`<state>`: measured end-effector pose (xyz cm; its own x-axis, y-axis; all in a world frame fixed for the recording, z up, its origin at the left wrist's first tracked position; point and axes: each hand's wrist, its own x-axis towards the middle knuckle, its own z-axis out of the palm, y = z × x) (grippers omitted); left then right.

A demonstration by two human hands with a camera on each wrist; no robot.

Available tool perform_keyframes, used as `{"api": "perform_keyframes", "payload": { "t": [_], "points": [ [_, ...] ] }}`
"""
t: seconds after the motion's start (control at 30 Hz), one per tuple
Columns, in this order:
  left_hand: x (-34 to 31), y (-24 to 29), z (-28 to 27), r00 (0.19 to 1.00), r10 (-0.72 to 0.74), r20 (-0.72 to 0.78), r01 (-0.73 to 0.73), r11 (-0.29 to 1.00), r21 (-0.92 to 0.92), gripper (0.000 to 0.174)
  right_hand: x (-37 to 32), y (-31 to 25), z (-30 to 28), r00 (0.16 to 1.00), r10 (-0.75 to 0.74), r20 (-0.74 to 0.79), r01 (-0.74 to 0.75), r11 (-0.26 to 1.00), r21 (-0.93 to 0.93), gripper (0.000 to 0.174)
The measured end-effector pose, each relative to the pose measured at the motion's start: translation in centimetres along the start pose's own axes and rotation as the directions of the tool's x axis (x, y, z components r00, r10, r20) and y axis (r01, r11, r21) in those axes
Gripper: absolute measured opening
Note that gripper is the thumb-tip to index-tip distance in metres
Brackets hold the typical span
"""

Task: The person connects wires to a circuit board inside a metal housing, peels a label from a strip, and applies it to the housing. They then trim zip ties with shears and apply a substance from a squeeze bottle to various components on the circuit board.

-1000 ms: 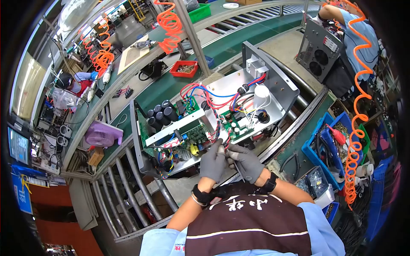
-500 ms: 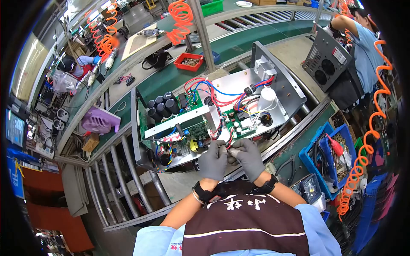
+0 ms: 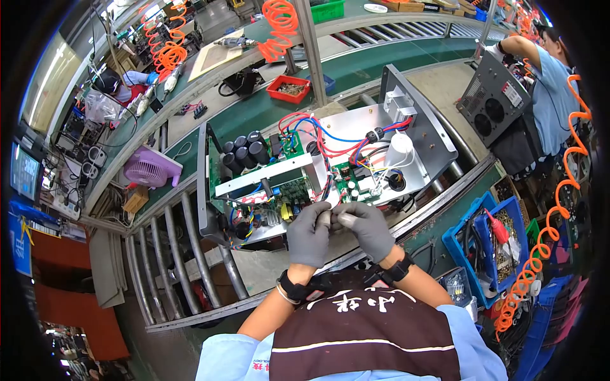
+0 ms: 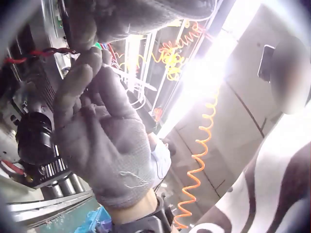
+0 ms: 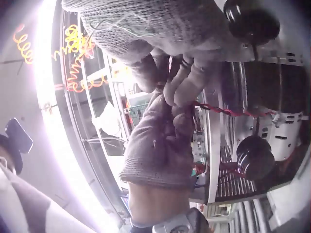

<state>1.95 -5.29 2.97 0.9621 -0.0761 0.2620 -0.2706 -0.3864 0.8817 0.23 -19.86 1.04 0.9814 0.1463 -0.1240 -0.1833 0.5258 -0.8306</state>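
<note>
My gloved left hand (image 3: pixel 309 235) and gloved right hand (image 3: pixel 366 232) meet fingertip to fingertip at the front edge of an open metal chassis (image 3: pixel 343 122). A twisted red-and-black wire (image 4: pixel 46 51) runs from the chassis into the pinched fingers, where its end is hidden. The right wrist view has the same twisted wire (image 5: pixel 228 111) reaching the fingertips of both hands. Inside the chassis are green circuit boards (image 3: pixel 298 202), dark capacitors (image 3: pixel 257 151), red and blue cables (image 3: pixel 343 147) and a white cylinder (image 3: pixel 400 149).
Metal rollers (image 3: pixel 197 238) lie left of the chassis. At right are blue bins (image 3: pixel 452 244) with small parts and a coiled orange air hose (image 3: pixel 553 235). Behind stand a red tray (image 3: pixel 287 96) and a metal post (image 3: pixel 313 57). Another person (image 3: pixel 549 95) works beside a second unit (image 3: pixel 492 95).
The head view has shifted, moving the surroundings in frame. Both hands stay together at the chassis's front edge, with small shifts of the fingers.
</note>
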Motion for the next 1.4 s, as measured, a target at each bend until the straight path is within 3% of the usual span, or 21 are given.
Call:
{"api": "perform_keyframes", "payload": {
  "t": [0.07, 0.17, 0.23, 0.27, 0.33, 0.37, 0.43, 0.63, 1.13, 1.4],
  "points": [
    [-0.1, -0.3, -0.1, 0.999, 0.033, -0.03, -0.033, 0.999, 0.02, 0.016, 0.3, 0.3, 0.5, 1.0, -0.008, -0.014, 0.007, 0.999, -0.044, 0.02],
    [-0.2, -0.4, -0.4, 0.999, -0.038, -0.038, 0.037, 0.999, -0.016, 0.015, 0.0, 0.1, 1.1, 0.998, -0.063, -0.025, 0.059, 0.986, -0.156, 0.02],
    [-0.3, -0.3, -0.4, 0.968, -0.246, 0.039, 0.249, 0.951, -0.185, 0.017, -0.2, 0.2, 1.3, 0.993, -0.086, -0.075, 0.07, 0.978, -0.196, 0.019],
    [-0.3, -0.2, -0.4, 0.968, -0.246, 0.037, 0.249, 0.951, -0.184, 0.017, -0.2, 0.2, 1.2, 0.994, -0.086, -0.073, 0.07, 0.978, -0.195, 0.019],
    [-0.2, 0.2, -0.3, 0.901, -0.414, 0.132, 0.425, 0.773, -0.471, 0.019, -0.3, 0.0, 0.7, 0.991, -0.093, -0.094, 0.061, 0.952, -0.301, 0.017],
    [-0.1, 0.3, -0.4, 0.901, -0.412, 0.134, 0.424, 0.774, -0.471, 0.019, -0.3, -0.1, 0.5, 0.991, -0.095, -0.096, 0.062, 0.952, -0.3, 0.017],
    [-0.1, 0.5, -0.6, 0.855, -0.477, 0.204, 0.507, 0.686, -0.522, 0.02, -0.1, 0.0, 0.0, 0.988, -0.151, -0.04, 0.115, 0.876, -0.468, 0.014],
    [0.2, 0.2, -0.4, 0.877, -0.441, 0.193, 0.472, 0.712, -0.52, 0.02, 0.1, 0.3, -0.1, 0.979, -0.195, -0.065, 0.127, 0.823, -0.554, 0.013],
    [0.1, -0.3, -0.4, 0.882, -0.425, 0.204, 0.465, 0.709, -0.53, 0.019, 0.1, 0.7, 0.1, 0.975, -0.203, -0.085, 0.138, 0.867, -0.479, 0.009],
    [0.0, -0.3, -0.4, 0.888, -0.418, 0.195, 0.452, 0.709, -0.541, 0.019, 0.1, 0.9, 0.0, 0.966, -0.243, -0.084, 0.163, 0.832, -0.531, 0.011]
  ]
}}
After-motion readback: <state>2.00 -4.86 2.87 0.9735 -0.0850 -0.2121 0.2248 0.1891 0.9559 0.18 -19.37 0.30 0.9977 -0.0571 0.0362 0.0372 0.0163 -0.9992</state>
